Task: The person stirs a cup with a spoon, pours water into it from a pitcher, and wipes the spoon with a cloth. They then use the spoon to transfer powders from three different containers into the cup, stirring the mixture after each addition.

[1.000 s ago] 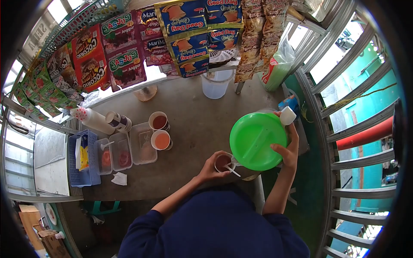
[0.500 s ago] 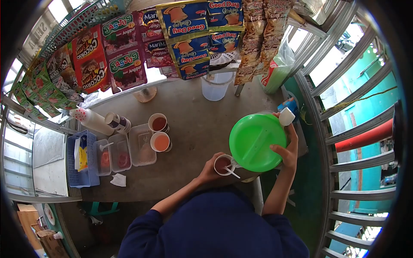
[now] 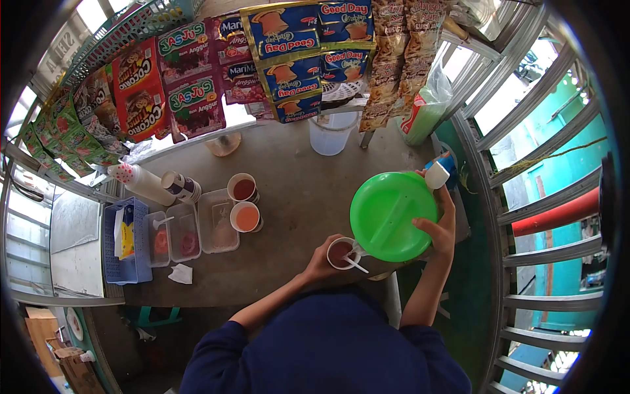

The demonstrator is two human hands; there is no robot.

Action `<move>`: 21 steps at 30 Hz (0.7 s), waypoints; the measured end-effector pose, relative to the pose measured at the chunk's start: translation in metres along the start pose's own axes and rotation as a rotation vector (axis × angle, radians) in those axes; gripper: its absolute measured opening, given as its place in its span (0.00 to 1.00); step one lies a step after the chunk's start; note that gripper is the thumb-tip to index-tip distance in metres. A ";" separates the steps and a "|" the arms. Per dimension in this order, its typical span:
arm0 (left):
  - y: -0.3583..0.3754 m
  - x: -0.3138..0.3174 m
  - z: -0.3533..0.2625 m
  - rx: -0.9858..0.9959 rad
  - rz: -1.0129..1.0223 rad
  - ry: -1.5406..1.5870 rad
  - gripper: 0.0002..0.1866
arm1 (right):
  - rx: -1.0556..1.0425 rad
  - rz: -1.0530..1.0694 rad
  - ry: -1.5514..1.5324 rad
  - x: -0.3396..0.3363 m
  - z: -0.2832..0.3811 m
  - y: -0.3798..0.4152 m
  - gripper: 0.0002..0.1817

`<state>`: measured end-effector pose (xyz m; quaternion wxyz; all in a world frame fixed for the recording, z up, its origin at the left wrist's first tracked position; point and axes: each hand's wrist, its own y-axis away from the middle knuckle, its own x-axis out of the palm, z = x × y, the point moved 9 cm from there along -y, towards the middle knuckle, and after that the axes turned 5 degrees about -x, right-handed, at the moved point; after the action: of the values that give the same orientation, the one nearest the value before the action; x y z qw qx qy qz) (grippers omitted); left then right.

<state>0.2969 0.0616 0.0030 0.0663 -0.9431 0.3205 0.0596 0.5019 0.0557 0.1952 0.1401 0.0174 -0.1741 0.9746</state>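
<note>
Gripping the green-lidded plastic jug [image 3: 392,217] with the right hand [image 3: 441,230], left hand [image 3: 320,262] wrapped around the paper cup [image 3: 341,252]; she's probably wanting a slow tilt, spout over the rim.

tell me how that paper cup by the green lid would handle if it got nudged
The cup looks like thin paper, so probably light and easy to squash. It holds dark liquid with a white spoon leaning out, so likely apt to tip or slop. The left hand steadies it.
</note>
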 end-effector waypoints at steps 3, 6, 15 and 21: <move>-0.009 -0.001 -0.012 0.002 0.018 0.004 0.39 | 0.024 -0.019 0.022 -0.011 0.000 -0.007 0.49; -0.021 0.005 -0.017 -0.055 0.029 0.058 0.40 | 0.033 -0.035 0.013 -0.028 -0.004 -0.014 0.48; -0.062 0.022 -0.052 0.022 0.049 0.102 0.41 | 0.130 -0.136 -0.043 -0.092 -0.017 -0.032 0.41; -0.066 0.019 -0.066 0.080 -0.030 0.065 0.41 | 0.187 -0.221 -0.121 -0.148 -0.041 -0.047 0.34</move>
<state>0.3569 0.0919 0.0707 0.0943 -0.9458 0.3104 0.0154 0.6574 0.0726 0.1608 0.2337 0.1083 -0.0875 0.9623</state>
